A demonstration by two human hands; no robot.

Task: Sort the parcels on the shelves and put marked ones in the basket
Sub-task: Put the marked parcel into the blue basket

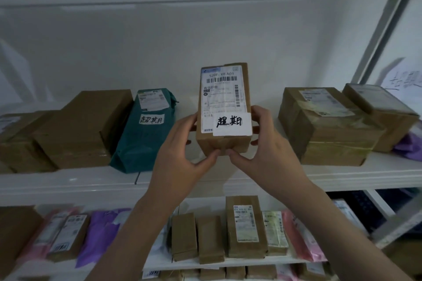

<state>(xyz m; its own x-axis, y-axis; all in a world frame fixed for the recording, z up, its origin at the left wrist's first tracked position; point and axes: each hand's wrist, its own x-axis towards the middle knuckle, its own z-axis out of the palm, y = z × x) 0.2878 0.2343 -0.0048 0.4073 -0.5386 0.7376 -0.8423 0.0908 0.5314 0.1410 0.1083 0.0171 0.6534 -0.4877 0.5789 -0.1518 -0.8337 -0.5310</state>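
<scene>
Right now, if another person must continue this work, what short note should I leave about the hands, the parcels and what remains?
Left hand and right hand both grip the cardboard box by its lower end, held upright in front of the upper shelf. Its handwritten sticker marks it.
The green bag, also with a handwritten sticker, stands on the upper shelf, leaning on brown boxes.
Done: one marked box picked up.
Left: put it in the basket, which is not in view; then the green bag; check the other parcels on both shelves.
</scene>
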